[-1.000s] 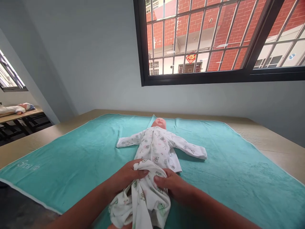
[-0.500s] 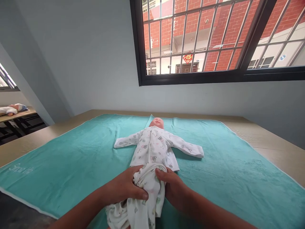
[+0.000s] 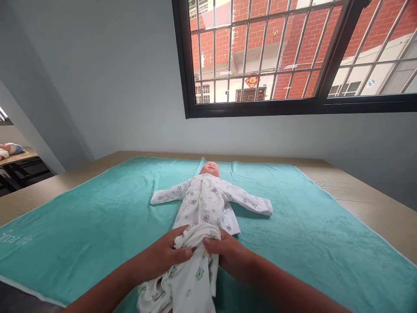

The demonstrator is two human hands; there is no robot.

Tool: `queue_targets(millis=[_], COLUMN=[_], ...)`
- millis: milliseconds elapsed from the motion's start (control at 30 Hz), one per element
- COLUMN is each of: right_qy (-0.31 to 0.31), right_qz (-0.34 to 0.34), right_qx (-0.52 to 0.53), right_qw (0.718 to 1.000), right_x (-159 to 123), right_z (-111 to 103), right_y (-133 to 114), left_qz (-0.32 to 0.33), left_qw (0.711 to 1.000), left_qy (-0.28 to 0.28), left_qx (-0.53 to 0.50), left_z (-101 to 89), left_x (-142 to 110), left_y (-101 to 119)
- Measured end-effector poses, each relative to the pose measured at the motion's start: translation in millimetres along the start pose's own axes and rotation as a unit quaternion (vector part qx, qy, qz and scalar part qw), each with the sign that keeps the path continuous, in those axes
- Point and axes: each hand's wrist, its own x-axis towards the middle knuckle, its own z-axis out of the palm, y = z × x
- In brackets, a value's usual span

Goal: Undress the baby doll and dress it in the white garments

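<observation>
A baby doll point(image 3: 210, 168) lies on its back with its head toward the wall. It wears a white printed long-sleeved shirt point(image 3: 202, 198), sleeves spread out to both sides. Bunched white printed baby pants point(image 3: 192, 278) cover its lower body and hang toward me. My left hand point(image 3: 166, 254) grips the pants at their left upper edge, thumb on top. On the right upper edge my right hand point(image 3: 228, 254) pinches the same cloth, thumb over the fabric. The doll's legs are hidden by the cloth.
A turquoise towel point(image 3: 97, 217) is spread beneath the doll on a wood-coloured table point(image 3: 352, 187). The wall and a barred window point(image 3: 254, 56) stand behind it. At far left, another table point(image 3: 19, 157) holds a partly visible doll.
The view has shifted slightly to the right. My left thumb has moved up along the pants toward the waist, and the cloth between my hands is gathered differently. Both hands keep their hold.
</observation>
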Motion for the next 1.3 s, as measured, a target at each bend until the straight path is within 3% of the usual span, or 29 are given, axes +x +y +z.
queue_targets(millis=[167, 300, 367, 467, 567, 633, 733, 800, 900, 1067, 1167, 1233, 1300], right_qy=[0.035, 0.034, -0.014, -0.117, -0.142, -0.119, -0.033, 0.012, 0.022, -0.019, -0.057, -0.060, -0.028], right_qz=[-0.038, -0.012, -0.002, 0.055, 0.101, 0.098, 0.033, -0.010, -0.023, -0.022, -0.026, -0.023, -0.012], right_qx=[0.042, -0.038, -0.125, -0.260, -0.317, -0.278, -0.126, -0.049, -0.023, -0.062, -0.086, -0.101, -0.106], right_qw=[0.998, 0.999, 0.992, 0.957, 0.932, 0.948, 0.991, 0.999, 0.999, 0.998, 0.994, 0.993, 0.994], right_x=[-3, -3, -2, -1, -1, 0, 2, 4, 6, 3, 2, 4, 5], right_z=[7, 7, 5, 5, 7, 7, 2, -3, -8, 5, 18, 25, 30], right_y=[8, 3, -6, -24, -32, -27, -8, 4, 11, -6, -17, -19, -16], left_qz=[-0.023, -0.005, 0.000, -0.011, -0.021, -0.020, -0.009, -0.013, -0.026, -0.045, -0.060, -0.055, -0.048], left_qw=[0.995, 1.000, 0.997, 0.980, 0.978, 0.990, 1.000, 0.995, 0.988, 0.997, 0.981, 0.970, 0.966], left_qy=[-0.011, 0.023, 0.048, 0.068, 0.055, 0.029, -0.029, -0.049, -0.038, 0.056, 0.122, 0.141, 0.125], left_qx=[0.096, 0.016, -0.066, -0.185, -0.200, -0.140, -0.007, 0.082, 0.144, -0.009, -0.138, -0.191, -0.221], left_z=[5.7, 5.3, 2.7, -1.2, -3.8, -4.5, -1.7, 3.2, 11.0, 15.2, 16.4, 16.0, 13.4], left_x=[-1, 0, 0, -2, -4, -6, -6, -5, -3, -3, -4, -5, -6], left_y=[11, 8, 2, -9, -11, -4, 16, 28, 34, 24, 22, 19, 15])
